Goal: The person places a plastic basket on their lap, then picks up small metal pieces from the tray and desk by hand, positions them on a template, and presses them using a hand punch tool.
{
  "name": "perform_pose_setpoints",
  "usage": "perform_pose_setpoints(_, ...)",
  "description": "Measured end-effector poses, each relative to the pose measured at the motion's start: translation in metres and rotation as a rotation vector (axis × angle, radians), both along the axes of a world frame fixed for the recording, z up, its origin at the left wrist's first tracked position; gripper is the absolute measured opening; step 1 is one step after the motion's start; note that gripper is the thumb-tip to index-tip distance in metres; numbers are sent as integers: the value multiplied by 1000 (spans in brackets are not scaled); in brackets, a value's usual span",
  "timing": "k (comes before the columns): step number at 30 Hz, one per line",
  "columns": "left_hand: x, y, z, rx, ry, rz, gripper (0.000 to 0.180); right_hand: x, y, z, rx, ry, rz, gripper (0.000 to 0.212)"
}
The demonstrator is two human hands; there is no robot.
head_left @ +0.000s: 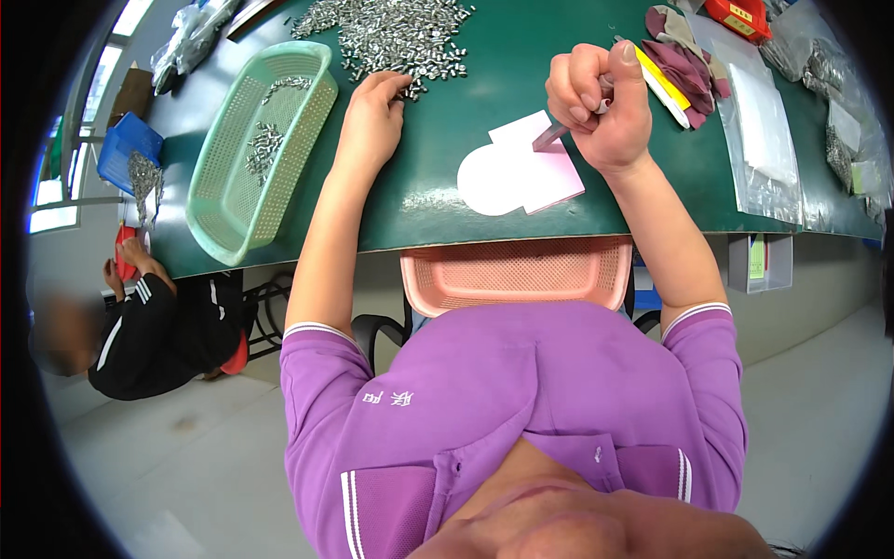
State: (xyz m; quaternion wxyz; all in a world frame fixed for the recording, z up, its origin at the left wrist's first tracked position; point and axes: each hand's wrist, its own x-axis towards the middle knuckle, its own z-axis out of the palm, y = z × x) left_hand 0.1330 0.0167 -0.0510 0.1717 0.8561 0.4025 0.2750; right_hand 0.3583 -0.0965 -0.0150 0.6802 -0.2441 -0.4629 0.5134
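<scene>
At the near edge of a pile of small silvery metal parts (pixel 400 33), my left hand (pixel 372 110) rests with its fingers bent and drawn together. Its fingertips touch the loose parts, and what they pinch is hidden. My right hand (pixel 607 107) is raised and closed in a fist, thumb upward. A slim grey-brown strip-like tool (pixel 550 137) sticks out of that fist; its exact kind does not show. Below the tool's end lies a pink-edged paper pad (pixel 557 182) with a rounded white piece (pixel 491 182) beside it, overlapping.
Left of my arm stands a green mesh basket (pixel 219 177) with some metal parts. A pink basket (pixel 517 279) sits under the green table's (pixel 438 140) edge. Gloves (pixel 680 65) and plastic bags (pixel 764 130) lie right. A co-worker (pixel 168 317) sits at left.
</scene>
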Motion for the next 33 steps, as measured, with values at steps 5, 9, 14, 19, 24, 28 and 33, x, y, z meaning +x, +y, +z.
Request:
perform_pose_setpoints(5, 10, -26, -3, 39, 48, -69, 32, -3, -5, -1, 92, -69, 44, 55)
perform_pose_setpoints(9, 22, -35, 3, 134, 94, -64, 45, -6, -8, 4, 238, -177, 59, 53)
perform_pose_setpoints(14, 35, -9, -7, 229, 242, -108, 45, -7, -5, 8, 201, -240, 28, 53)
perform_pose_setpoints(19, 38, 24, -12, 304, 185, -47, 43, -2, -8, 7, 210, -194, 25, 47)
perform_pose_setpoints(24, 12, 49, -21, 220, 110, 125, 45, -6, 23, 48, -133, -1009, -325, 15)
perform_pose_setpoints(28, 14, 61, -31, 191, 139, 150, 44, 2, 93, -15, -140, -1570, -364, 28)
perform_pose_setpoints(33, 12, 47, -27, 194, 86, -15, 39, -31, 108, -40, -71, -1657, -443, 28)
